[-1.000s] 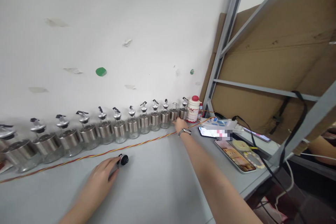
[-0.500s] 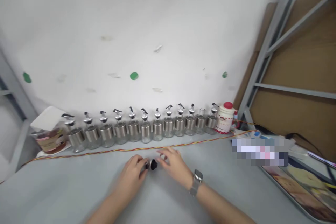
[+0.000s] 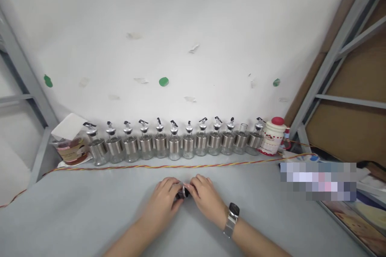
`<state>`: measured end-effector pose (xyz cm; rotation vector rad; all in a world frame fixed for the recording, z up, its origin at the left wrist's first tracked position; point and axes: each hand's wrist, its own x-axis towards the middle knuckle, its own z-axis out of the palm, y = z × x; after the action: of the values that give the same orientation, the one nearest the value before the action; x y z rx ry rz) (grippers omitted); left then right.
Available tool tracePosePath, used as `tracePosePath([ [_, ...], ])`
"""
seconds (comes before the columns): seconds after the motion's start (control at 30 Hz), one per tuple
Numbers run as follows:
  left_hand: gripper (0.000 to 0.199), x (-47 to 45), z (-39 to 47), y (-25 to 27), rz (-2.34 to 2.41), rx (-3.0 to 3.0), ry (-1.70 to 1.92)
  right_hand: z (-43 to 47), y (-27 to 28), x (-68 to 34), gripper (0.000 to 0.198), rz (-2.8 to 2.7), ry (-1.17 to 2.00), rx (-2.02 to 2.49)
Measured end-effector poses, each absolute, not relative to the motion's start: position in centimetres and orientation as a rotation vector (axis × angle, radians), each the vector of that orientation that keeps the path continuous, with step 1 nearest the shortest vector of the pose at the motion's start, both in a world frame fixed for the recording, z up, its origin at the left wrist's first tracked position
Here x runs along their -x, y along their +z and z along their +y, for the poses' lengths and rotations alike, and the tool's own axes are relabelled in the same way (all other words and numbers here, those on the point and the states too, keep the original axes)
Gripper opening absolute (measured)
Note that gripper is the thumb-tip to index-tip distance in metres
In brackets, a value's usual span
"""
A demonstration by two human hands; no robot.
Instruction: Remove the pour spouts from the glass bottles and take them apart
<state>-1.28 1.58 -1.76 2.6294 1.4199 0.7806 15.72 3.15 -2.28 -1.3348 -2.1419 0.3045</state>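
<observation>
Left hand (image 3: 163,200): thumb and fingers closed in a narrow pinch on one pourer stopper (image 3: 185,192), black with a silvery rim. Right hand (image 3: 207,196): fingers bunched, tips at the stopper's dark end; whether they grip or only touch, cannot tell. Stopper sits between the two hands, low over the near-middle of the worktop (image 3: 90,213).

Step in hand, judged: two-handed handling of the stopper. Next move appears to call for a firm left pinch while the right fingers work on the dark end; small part, largely covered, so a slip seems possible.

Counts, outward. Wristwatch (image 3: 234,210), right wrist: 1. Twisted red-and-yellow cord (image 3: 181,166), across the worktop beyond the hands: 1. Glass bottles with steel sleeves (image 3: 161,143), upright in a row along the wall: 12. Fitted pourers (image 3: 144,127): 11. Bare-necked bottle (image 3: 240,140), second from the right end: 1. Cream canister with red lid (image 3: 272,139), just beside the row's right end: 1. Labelled tub (image 3: 70,154), left end: 1. Green wall stickers (image 3: 163,82): 3.
</observation>
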Motion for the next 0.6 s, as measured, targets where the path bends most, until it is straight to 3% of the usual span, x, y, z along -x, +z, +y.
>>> tracePosePath([
  [0.3, 0.008, 0.3, 1.2, -1.3, 1.453, -2.692, 0.743, 3.1, -2.4, -14.8, 0.036, -1.989, 0.543, 1.352],
  [0.6, 0.02, -0.4, 0.1, -0.5, 1.318, -2.794, 0.912, 3.5, -2.4, -14.8, 0.047, -1.645, 0.918, 1.325],
])
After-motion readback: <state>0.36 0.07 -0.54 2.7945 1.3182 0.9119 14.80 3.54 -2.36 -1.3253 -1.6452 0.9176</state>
